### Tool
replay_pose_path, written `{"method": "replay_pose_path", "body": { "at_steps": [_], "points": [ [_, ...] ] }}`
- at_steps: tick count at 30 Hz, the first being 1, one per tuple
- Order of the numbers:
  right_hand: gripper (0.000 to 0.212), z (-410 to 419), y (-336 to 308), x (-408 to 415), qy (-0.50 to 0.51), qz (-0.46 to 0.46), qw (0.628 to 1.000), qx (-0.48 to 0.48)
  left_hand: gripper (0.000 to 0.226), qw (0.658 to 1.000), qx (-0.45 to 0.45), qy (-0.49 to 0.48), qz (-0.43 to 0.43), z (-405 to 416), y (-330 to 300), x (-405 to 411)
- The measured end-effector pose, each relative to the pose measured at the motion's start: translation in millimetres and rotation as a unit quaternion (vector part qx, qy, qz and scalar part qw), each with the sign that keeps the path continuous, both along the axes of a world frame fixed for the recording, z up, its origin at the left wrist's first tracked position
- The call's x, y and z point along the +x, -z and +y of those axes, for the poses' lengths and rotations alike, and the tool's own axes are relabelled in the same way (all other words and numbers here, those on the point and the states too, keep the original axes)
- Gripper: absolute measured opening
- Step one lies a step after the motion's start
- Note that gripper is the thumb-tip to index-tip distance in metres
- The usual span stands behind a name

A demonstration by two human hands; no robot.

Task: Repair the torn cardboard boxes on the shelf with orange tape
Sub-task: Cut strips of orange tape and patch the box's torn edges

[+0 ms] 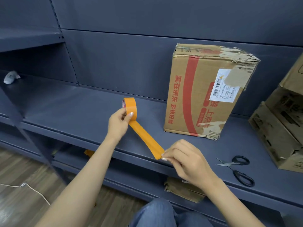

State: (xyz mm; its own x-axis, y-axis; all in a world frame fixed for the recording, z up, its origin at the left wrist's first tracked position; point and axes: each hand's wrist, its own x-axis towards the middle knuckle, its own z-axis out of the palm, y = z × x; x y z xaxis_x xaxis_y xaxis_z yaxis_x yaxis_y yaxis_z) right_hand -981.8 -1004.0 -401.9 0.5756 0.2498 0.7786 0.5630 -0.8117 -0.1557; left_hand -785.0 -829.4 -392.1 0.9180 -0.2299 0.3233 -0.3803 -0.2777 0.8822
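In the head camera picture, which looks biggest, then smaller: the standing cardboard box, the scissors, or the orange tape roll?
1. standing cardboard box, clearly largest.
2. scissors.
3. orange tape roll.
The scissors lie nearer the camera, so their lead over the roll is unsure.

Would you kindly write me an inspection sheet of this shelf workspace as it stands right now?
Surface: dark grey metal shelf, boxes and scissors on it.
Job's things: orange tape roll with a pulled strip; torn cardboard box upright, top right corner ragged; more boxes at right.
Clutter: black scissors lying open; grey object far left.
Grippers: left hand holds the roll; right hand pinches the strip's end.
Cables: thin white cord on the floor.
Surroundings: wooden floor; folded cardboard on the lower shelf.
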Motion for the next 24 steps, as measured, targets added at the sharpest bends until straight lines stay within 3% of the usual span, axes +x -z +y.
{"method": "replay_pose_path", "body": {
  "at_steps": [3, 8, 24],
  "points": [
    [0.013, -1, 11, -3, -0.008, 0.022, 0.999, -0.038, 0.009, 0.998, 0.066, -0.013, -0.013, 5, 32, -7],
    [0.014, 1, 21, 0, -0.024, 0.061, 0.997, -0.048, 0.021, 0.998, 0.063, -0.023, -0.019, 7, 59, -27],
    [0.011, 13, 41, -15, -0.045, 0.09, 0.993, -0.058, 0.002, 0.993, 0.11, 0.021, -0.023, 28, 65, -38]
  ]
}}
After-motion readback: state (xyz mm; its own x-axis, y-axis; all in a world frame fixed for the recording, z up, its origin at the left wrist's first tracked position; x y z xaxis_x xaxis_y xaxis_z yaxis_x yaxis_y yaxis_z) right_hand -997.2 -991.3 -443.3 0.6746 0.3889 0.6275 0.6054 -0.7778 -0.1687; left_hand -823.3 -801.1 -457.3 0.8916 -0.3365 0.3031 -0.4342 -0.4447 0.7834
